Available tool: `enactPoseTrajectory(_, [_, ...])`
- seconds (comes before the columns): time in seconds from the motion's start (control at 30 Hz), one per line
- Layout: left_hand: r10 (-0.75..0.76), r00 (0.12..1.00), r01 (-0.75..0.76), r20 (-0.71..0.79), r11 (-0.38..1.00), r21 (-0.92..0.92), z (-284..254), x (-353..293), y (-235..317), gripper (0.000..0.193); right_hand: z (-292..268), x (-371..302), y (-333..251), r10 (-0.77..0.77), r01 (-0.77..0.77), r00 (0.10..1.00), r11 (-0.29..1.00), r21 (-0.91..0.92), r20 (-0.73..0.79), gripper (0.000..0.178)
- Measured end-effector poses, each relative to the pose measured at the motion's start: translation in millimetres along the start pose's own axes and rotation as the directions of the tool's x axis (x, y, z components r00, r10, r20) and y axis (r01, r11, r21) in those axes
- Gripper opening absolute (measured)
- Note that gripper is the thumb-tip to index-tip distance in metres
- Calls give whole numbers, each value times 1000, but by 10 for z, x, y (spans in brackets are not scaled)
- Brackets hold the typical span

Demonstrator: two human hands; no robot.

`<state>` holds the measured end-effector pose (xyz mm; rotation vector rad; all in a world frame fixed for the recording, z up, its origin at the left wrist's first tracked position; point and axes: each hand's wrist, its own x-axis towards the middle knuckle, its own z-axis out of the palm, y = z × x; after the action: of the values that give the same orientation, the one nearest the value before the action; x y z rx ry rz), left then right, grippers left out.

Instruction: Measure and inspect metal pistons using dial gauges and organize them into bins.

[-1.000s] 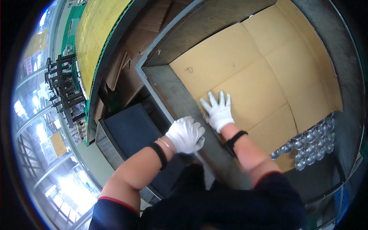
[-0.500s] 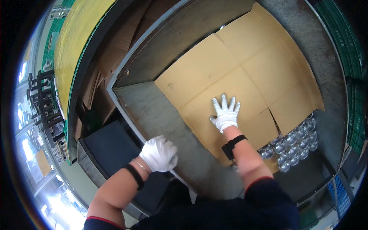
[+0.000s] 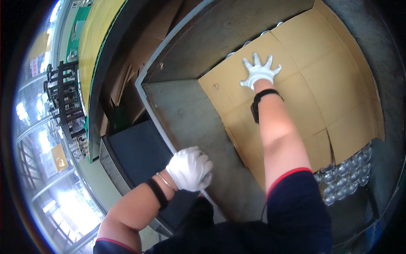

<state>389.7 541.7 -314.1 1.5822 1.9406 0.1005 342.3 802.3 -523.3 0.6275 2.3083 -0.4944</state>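
My right hand (image 3: 261, 72), in a white glove, lies with fingers spread wide on a large brown cardboard sheet (image 3: 342, 89), towards its far left part. Creases cross the sheet, and a slit runs in from its near edge. Beneath and past that edge, rows of clear round glass-like pieces (image 3: 347, 180) show. More such pieces peep out along the far edge. My left hand (image 3: 190, 169), also gloved in white, is closed over the rim (image 3: 157, 118) of the grey metal bin that holds the sheet; its fingertips are hidden.
The bin's grey side wall (image 3: 186, 114) slopes down left of the sheet. Outside the rim stands a dark flat-topped box (image 3: 133, 150), with folded brown cardboard (image 3: 146, 46) behind it. Black metal racks (image 3: 65, 99) and a yellow surface (image 3: 95, 46) are further left.
My right hand has slid away from me across the cardboard, arm stretched further. The view has shifted, and more clear pieces show along the sheet's far edge. My left hand stays at the rim.
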Motion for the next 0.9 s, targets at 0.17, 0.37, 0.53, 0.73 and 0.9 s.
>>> enactPoseTrajectory(0.17, [19,1000,-19,-10,999,29,40,24,-21,17,478,-14,345,80,-77,990,996,38,-112,96])
enactPoseTrajectory(0.37, [7,999,-6,-40,999,40,37,-88,-39,16,1998,-1455,1392,666,-587,709,740,328,-233,117])
enactPoseTrajectory(0.53, [35,999,-33,-19,998,59,56,-10,-17,15,3016,-2374,1654,880,-820,468,398,412,80,127])
enactPoseTrajectory(0.73, [31,999,-29,-25,997,70,46,-27,-17,15,2705,-2372,1586,949,-688,211,-27,725,236,127])
enactPoseTrajectory(0.9, [33,999,-33,-11,997,65,48,-12,3,15,3131,-2396,2016,893,-422,236,-261,868,383,86])
